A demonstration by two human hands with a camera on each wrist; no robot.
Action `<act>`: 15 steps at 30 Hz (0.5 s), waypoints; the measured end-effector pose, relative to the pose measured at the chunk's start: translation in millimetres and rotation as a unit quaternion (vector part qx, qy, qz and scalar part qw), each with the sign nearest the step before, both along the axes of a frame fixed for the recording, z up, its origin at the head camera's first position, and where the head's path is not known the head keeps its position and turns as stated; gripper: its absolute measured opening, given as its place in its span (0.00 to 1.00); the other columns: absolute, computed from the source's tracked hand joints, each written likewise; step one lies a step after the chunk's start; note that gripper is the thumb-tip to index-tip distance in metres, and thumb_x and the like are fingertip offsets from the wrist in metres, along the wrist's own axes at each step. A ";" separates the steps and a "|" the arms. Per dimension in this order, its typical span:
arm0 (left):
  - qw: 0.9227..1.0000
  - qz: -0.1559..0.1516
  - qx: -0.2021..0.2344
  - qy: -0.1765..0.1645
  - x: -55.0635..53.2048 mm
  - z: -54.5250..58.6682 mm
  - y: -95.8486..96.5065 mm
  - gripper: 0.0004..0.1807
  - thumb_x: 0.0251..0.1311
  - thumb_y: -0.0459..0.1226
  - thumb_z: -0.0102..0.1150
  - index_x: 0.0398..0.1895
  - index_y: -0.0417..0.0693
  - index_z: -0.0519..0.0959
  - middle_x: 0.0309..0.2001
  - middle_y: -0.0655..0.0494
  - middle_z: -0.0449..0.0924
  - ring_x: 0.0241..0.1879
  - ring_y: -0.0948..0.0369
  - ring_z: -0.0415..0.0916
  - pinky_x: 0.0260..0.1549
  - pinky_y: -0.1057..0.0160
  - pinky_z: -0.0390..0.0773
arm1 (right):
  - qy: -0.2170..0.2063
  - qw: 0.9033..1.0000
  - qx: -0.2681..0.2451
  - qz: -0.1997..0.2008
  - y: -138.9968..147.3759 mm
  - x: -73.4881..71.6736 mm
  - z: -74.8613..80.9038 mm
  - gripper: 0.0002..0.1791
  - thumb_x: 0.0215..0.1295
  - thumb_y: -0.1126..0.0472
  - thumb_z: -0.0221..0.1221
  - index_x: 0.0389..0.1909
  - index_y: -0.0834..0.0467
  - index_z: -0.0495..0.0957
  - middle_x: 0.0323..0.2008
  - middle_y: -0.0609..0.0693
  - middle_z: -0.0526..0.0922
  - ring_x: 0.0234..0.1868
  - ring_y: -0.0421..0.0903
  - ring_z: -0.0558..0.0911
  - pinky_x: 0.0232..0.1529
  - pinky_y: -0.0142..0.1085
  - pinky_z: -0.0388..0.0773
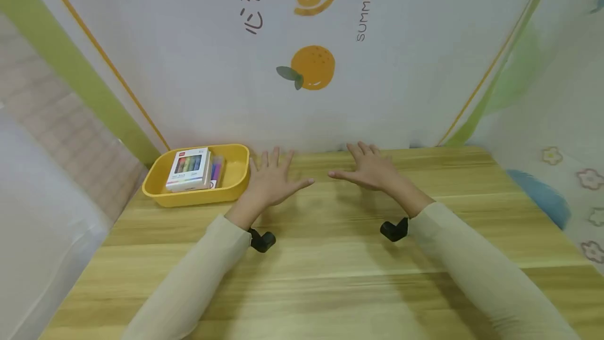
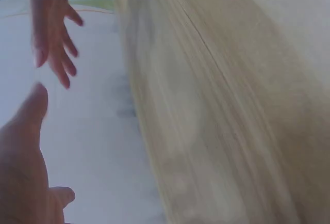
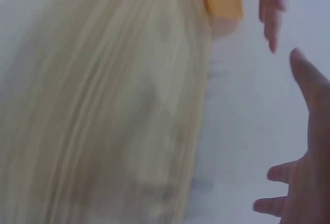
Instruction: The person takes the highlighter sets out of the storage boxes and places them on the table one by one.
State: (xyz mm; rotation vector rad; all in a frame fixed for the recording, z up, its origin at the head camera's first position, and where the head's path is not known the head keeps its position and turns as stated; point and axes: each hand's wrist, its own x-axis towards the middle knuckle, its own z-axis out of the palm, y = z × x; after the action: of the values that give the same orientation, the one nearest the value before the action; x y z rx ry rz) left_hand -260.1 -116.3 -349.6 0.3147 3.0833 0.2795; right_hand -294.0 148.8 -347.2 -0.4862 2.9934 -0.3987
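My left hand is held over the far part of the wooden table with its fingers spread, holding nothing. Just left of it stands a yellow tray. Inside the tray lie a white box with a window showing coloured sticks and a clear pack with purple and blue items. My right hand, likewise spread and holding nothing, hovers to the right, its thumb pointing toward the left thumb. Both hands also appear in the wrist views, apart from each other.
The wooden table reaches back to a white curtain printed with oranges and lettering. A black wrist mount sits under the left wrist, and another black mount under the right. Flowered fabric hangs at the right.
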 end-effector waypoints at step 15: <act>0.976 0.055 0.195 0.077 41.8 9.3 -55.1 0.36 0.69 0.55 0.55 0.69 0.38 0.70 0.70 0.37 0.69 0.72 0.40 0.62 0.71 0.40 0.63 | -0.038 0.989 -0.095 0.108 -54.9 15.6 17.3 0.52 0.63 0.30 0.57 0.79 0.56 0.55 0.77 0.60 0.62 0.76 0.62 0.63 0.71 0.60 0.64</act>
State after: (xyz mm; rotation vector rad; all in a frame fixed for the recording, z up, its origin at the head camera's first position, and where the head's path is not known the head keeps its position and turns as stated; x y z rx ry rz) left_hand -218.4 -171.4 -340.3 0.1785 3.1832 0.9107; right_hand -278.3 93.9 -330.0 -0.7846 2.8030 -0.6689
